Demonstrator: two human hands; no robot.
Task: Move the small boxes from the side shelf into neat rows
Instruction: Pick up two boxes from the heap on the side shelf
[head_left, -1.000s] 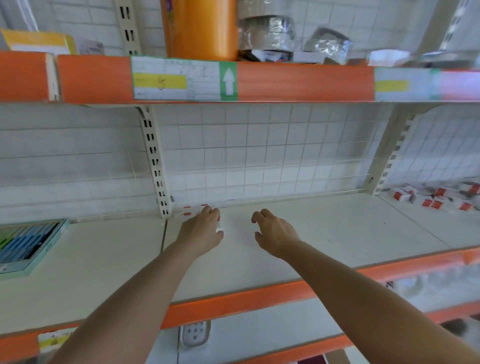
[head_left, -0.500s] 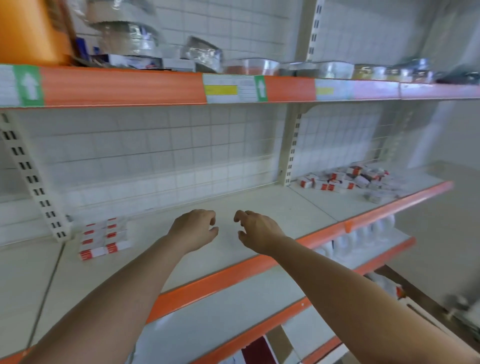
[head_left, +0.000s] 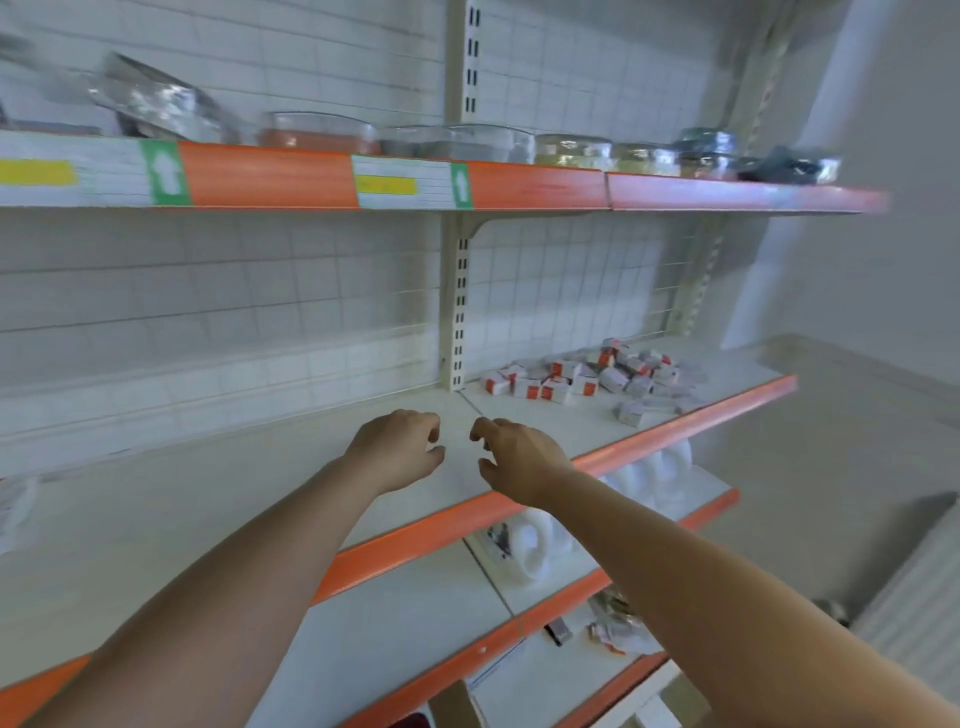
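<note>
We have swung right; both hands, left hand (head_left: 397, 449) and right hand (head_left: 519, 460), carry nothing, fingers loosely curled; now reach into the small boxes (head_left: 587, 379), gathering a manageable few.

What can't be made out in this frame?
- Printing on the small boxes, head view: too small and blurred.
- Shelf labels, head view: motion blur hides the text.
- Palms of the left hand and right hand: turned away, though nothing shows in either.
</note>
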